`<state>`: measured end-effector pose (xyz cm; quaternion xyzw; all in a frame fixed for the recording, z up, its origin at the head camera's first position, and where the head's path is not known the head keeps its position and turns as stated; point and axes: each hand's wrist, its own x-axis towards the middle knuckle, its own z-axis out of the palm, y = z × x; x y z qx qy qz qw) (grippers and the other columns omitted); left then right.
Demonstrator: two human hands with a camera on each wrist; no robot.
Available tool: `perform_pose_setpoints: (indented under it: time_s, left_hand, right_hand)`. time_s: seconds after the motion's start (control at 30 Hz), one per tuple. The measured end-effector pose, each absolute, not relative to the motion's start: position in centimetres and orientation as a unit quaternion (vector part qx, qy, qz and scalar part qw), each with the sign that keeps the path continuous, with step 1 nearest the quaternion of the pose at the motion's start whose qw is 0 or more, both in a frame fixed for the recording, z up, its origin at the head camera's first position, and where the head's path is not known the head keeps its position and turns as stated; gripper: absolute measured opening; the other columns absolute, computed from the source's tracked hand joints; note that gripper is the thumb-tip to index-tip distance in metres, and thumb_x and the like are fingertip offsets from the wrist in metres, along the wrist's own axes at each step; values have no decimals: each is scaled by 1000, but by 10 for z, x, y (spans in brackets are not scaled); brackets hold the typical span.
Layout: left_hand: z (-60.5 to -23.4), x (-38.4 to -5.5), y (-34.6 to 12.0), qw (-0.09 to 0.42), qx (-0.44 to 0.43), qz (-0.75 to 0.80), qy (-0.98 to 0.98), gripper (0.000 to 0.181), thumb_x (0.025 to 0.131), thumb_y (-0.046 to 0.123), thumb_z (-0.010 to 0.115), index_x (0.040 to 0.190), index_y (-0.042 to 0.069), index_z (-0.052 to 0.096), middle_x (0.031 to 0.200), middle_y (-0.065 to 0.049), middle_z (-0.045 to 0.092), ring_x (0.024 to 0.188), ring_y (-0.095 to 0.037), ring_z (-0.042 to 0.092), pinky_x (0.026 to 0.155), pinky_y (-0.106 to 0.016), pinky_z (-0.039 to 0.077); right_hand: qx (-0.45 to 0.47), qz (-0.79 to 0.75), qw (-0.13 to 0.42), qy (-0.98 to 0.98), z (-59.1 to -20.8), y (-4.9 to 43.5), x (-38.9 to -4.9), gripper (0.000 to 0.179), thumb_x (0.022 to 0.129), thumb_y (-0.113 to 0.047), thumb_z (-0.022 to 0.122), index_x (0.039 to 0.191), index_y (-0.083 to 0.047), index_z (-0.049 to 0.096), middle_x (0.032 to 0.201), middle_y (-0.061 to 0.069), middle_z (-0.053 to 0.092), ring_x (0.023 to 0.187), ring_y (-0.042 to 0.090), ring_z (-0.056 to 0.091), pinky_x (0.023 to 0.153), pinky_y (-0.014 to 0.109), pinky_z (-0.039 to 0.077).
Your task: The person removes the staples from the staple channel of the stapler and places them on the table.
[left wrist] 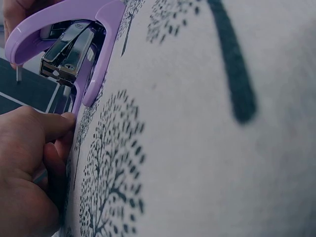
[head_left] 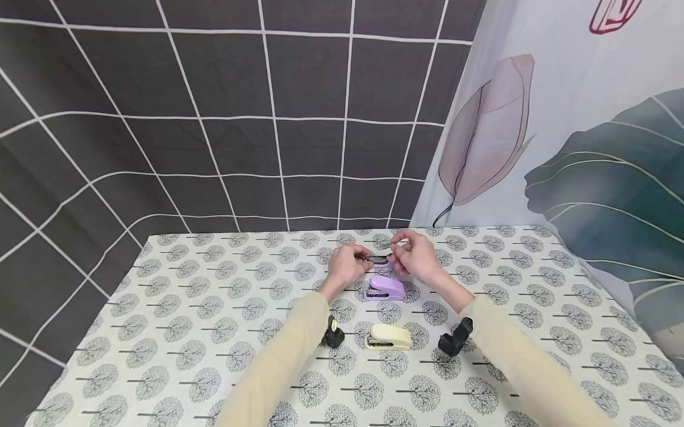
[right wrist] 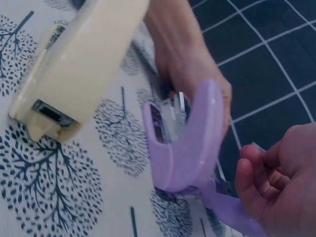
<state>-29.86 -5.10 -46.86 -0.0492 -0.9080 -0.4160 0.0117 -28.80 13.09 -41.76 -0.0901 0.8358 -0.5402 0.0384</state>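
At the far side of the table, my left hand (head_left: 347, 265) grips the front end of an opened purple stapler (head_left: 382, 264), its dark metal magazine facing up. Just above it, my right hand (head_left: 418, 259) pinches a thin grey strip of staples (head_left: 385, 245) between thumb and fingertips. In the right wrist view only a small end of the strip (right wrist: 257, 146) shows past the fingers. Nearer to me stands a second purple stapler (head_left: 386, 289), which partly hides the opened one in both wrist views. The left fingertips (left wrist: 61, 121) press low at the opened stapler's edge.
A cream stapler (head_left: 390, 336) stands on the tree-print tablecloth (head_left: 246, 355), closer to me than the purple ones. Behind the table hangs a dark grid-patterned cloth (head_left: 304, 149), with a pale leaf-print curtain (head_left: 490, 181) to the right.
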Motion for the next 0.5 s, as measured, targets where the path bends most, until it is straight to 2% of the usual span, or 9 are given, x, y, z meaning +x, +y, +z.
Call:
perform_pose_setpoints:
  time_s: [0.2,0.5]
  left_hand:
    - [-469,-299,-51,8,-49,-418,-907,20,82,16,82,101,18,76,99,6,72,96,-18,63,98,-44,42]
    - [-468,-299,-51,4,-48,-417,-908,18,82,17,82,99,19,76,98,7,72,93,-16,63,98,-44,41]
  right_hand:
    - [-98,-556,34,825,-410,146,-287,20,99,3,54,116,12,53,75,19,69,59,32,66,52,37,56]
    - [-82,-589,48,802,-404,172,-285,22,100,1,53,121,8,51,85,22,68,61,19,63,56,32,56]
